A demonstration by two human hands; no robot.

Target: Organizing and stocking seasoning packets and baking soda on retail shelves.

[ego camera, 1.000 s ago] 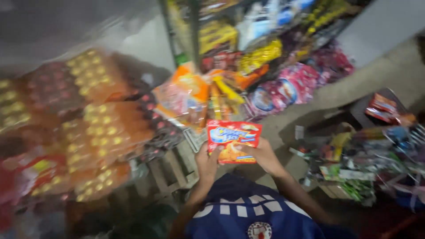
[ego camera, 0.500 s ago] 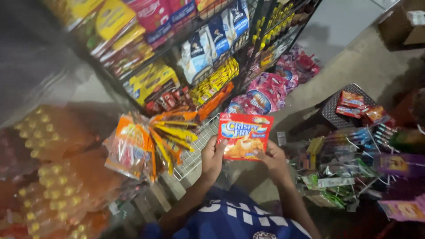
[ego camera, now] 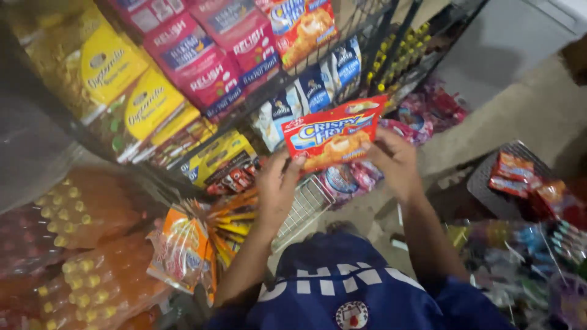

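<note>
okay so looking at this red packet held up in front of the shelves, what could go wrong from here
The red packet is pinched only at its edges by the left hand and right hand, so it might slip. The wire rack looks crammed, so pushing in could dislodge the blue-and-white bags.

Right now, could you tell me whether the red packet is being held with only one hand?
No, the left hand grips the lower left edge of the red packet and the right hand grips its right edge.

Packed wire rack (ego camera: 391,36) just ahead
</note>
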